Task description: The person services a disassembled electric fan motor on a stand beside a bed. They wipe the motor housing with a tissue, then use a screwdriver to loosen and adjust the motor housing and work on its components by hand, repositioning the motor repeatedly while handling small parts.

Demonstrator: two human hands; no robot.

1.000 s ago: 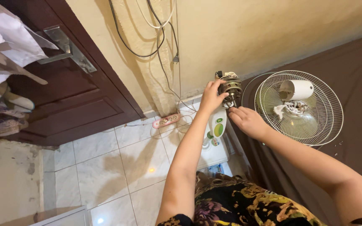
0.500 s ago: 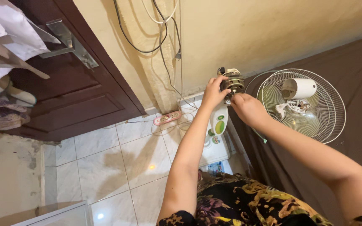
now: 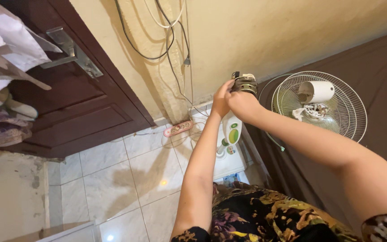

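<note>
My left grip (image 3: 221, 99) is clamped on the near side of the fan motor (image 3: 244, 84), fingers curled against its dark, slotted housing; my right grip (image 3: 242, 104) wraps the same motor from the other side and partly from below, closed on it, so both hands meet on the part; the motor sits at the top of the white fan stand (image 3: 231, 130), whose panel with a green dial lies just beneath my grips; to the right of my right grip the round wire fan guard (image 3: 352, 112) lies flat on the brown bed (image 3: 381, 71), with a white cylindrical cap (image 3: 316, 91) resting inside it; below my left grip, on the tiled floor (image 3: 126, 179), a pink power strip (image 3: 178, 128) lies near the wall; far left stands a dark wooden door (image 3: 72, 107).
</note>
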